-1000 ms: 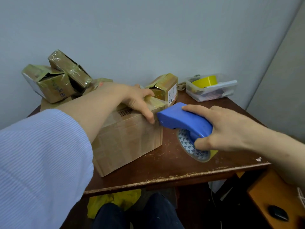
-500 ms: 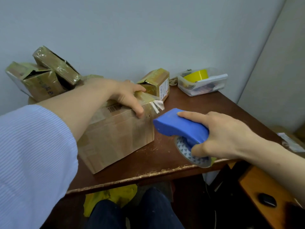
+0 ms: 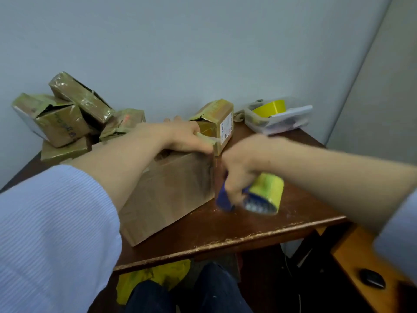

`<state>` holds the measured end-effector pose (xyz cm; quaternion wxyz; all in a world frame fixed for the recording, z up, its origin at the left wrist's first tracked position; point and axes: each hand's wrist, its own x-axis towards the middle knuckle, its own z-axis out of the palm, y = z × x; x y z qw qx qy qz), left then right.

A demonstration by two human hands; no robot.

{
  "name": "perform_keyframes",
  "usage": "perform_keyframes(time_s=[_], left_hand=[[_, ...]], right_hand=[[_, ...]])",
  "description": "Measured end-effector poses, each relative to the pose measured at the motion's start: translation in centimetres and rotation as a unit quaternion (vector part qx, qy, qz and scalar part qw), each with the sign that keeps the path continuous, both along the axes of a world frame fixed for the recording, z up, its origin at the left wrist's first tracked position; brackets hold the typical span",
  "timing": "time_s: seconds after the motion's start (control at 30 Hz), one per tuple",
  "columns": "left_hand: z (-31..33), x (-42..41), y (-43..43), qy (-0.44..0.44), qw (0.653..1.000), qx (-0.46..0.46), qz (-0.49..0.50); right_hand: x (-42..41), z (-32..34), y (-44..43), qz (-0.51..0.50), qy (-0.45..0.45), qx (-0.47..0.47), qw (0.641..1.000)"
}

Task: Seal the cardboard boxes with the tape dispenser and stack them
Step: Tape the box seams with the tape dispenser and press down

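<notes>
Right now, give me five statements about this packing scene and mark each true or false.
1. The right hand grips the dispenser. True.
2. The left hand rests on top of the big box. True.
3. The dispenser's body is red. False: it is blue and carries a yellow roll.
4. The clear tub holds a yellow tape roll. True.
5. The pile of small boxes sits at the back right of the table. False: it is at the back left, and the tub is at the back right.
</notes>
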<state>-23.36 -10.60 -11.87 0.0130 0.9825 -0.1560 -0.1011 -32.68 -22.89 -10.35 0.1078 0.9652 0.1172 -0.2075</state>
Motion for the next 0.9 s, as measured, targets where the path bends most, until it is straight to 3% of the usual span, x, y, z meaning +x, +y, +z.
perform_keyframes(time_s=[0.1,0.23,0.37,0.53,0.67,0.73,0.8,0.87,0.9], left_hand=[[-0.2,0.6,0.1,-0.021,1.000,0.008,0.006],[-0.3,0.6,-0.6,-0.023,0.999,0.041,0.008],[-0.2,0.8,-1.1,-0.023,0.998,0.057,0.017],[0.8,-0.2,-0.4,0.029,0.998,0.044,0.027],[2.2,0.0,1.2,0.004,0.998,-0.019,0.065],[2.2,0.7,2.4,0.004,0.996,0.015,0.091],[1.9,1.2,3.4,0.029,0.994,0.011,0.101],[1.5,1.4,3.8,0.039,0.994,-0.022,0.097],[1.4,1.4,3.8,0.036,0.994,-0.042,0.092]], right_hand=[[1.3,0.9,-0.9,-0.022,0.007,0.045,0.999],[2.7,4.1,-4.0,-0.090,-0.121,0.036,0.988],[5.0,-3.1,-5.5,-0.135,-0.233,-0.006,0.963],[6.0,-11.4,-5.8,-0.160,-0.265,-0.009,0.951],[6.5,-12.5,-5.9,-0.109,-0.288,-0.017,0.951],[6.0,-11.7,-5.7,-0.101,-0.359,0.051,0.926],[4.9,-10.4,-5.2,-0.153,-0.413,0.224,0.870],[3.2,-8.7,-4.1,-0.268,-0.271,0.482,0.789],[2.3,-7.8,-3.4,-0.315,-0.183,0.582,0.727]])
